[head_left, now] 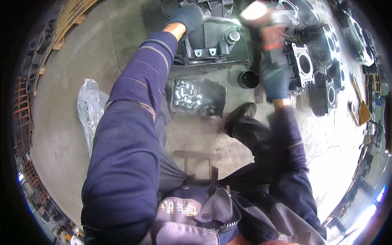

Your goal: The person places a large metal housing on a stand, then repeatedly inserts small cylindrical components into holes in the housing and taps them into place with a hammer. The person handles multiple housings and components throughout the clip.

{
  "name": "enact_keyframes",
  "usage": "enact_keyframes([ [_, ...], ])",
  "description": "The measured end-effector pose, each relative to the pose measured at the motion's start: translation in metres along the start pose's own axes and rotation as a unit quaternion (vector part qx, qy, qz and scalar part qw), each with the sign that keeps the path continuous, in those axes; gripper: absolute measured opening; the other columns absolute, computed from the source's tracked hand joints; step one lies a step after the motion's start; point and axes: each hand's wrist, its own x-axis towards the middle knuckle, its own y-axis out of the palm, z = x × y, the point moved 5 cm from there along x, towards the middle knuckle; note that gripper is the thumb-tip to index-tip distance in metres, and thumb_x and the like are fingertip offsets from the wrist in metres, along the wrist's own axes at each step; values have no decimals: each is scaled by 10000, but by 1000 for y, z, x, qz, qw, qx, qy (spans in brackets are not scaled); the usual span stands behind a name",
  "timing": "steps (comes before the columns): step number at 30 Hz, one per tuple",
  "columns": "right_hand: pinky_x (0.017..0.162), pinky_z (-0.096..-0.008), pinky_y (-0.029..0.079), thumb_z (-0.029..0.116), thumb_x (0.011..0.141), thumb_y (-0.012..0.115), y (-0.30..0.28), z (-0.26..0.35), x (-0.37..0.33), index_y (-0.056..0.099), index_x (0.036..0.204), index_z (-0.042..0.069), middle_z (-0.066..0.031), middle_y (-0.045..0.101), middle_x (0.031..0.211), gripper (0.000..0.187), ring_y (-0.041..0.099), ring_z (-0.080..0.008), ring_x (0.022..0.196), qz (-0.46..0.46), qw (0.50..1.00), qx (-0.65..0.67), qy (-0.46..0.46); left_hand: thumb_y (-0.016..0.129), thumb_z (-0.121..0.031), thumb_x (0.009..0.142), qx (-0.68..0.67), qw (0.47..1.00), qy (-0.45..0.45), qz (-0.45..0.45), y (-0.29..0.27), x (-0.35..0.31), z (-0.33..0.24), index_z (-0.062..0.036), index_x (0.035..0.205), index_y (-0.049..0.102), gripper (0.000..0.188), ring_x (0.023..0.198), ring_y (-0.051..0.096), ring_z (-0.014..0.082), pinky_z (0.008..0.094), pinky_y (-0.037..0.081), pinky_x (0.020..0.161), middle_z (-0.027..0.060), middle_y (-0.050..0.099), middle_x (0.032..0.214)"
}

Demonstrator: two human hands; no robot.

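Grey-gloved, the left hand (188,18) touches the casting (200,38) at top centre, grip hard to tell; upper right, the right hand (275,83) grips a blurred tool (272,41)!

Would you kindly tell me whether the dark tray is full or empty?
The tray is partly filled: small silvery cylinders lie mostly in its left part, leaving its upper right bare.

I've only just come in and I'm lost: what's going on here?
A person's gloved left hand is on a dark metal casting. The gloved right hand grips a motion-blurred, partly red tool to its right. On the floor, a black tray holds small metal sleeves; more castings stand at right.
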Motion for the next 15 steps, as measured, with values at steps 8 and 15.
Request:
enact_keyframes([
  [8,738,-430,577,306,939,685,-74,-43,59,693,1155,20,-207,741,1010,359,727,-317,855,-12,982,-37,-183,460,-405,1024,78,996,33,42,0,-3,-14,-53,1143,749,470,1100,690,409,474,518,985,218,717,1170],
  [15,761,-392,514,245,931,699,-59,-7,18,713,1124,8,-204,717,985,306,680,-312,901,-294,949,60,-96,521,-463,1012,8,1000,11,27,8,4,-1,-10,1125,739,515,1048,688,437,491,524,933,277,700,1139],
])
